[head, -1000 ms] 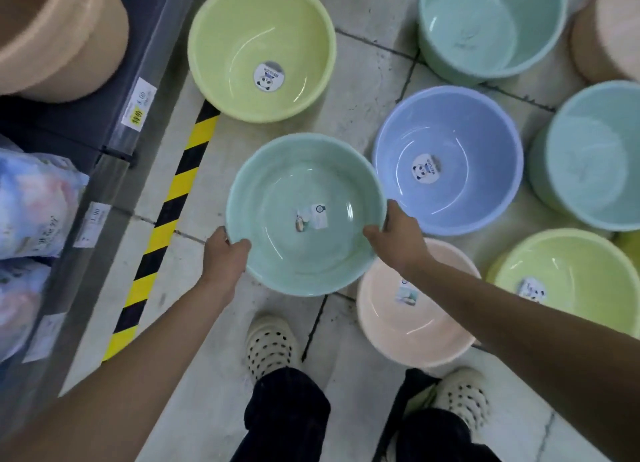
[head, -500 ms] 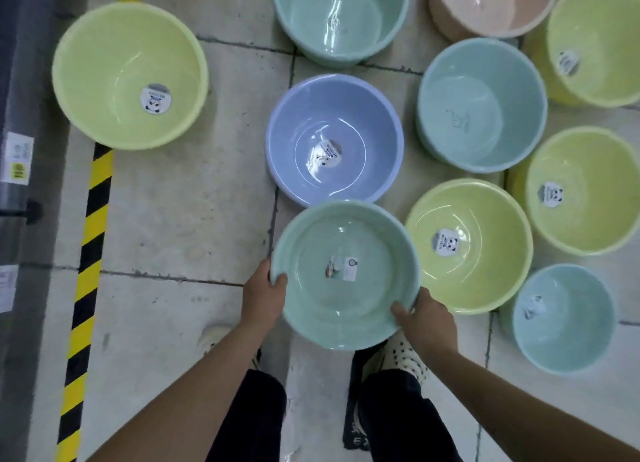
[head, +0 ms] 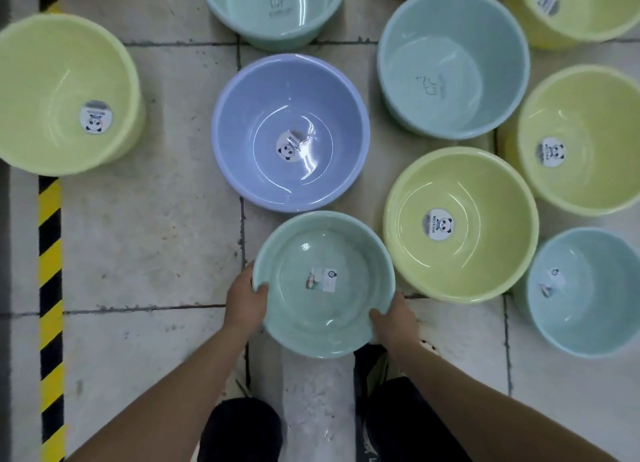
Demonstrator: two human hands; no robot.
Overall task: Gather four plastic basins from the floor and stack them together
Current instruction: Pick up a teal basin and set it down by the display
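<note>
I hold a mint green basin (head: 323,285) in front of me above the tiled floor, over my feet. My left hand (head: 246,300) grips its left rim and my right hand (head: 393,319) grips its lower right rim. Just beyond it a blue basin (head: 291,132) with a panda sticker sits on the floor. To the right of the held basin stands a yellow-green basin (head: 460,224). A smaller light blue basin (head: 585,291) sits at the far right.
More basins crowd the floor: a yellow-green one (head: 65,94) at the left, a teal one (head: 273,7) at the top, a light blue one (head: 453,63) and two yellow-green ones (head: 581,139) at the right. A black and yellow striped line (head: 51,288) runs along the left.
The mint green basin, held in both hands, has come away from the shelf side and toward my body. The pink basin and the shelf have left the view; more basins show at the right.
</note>
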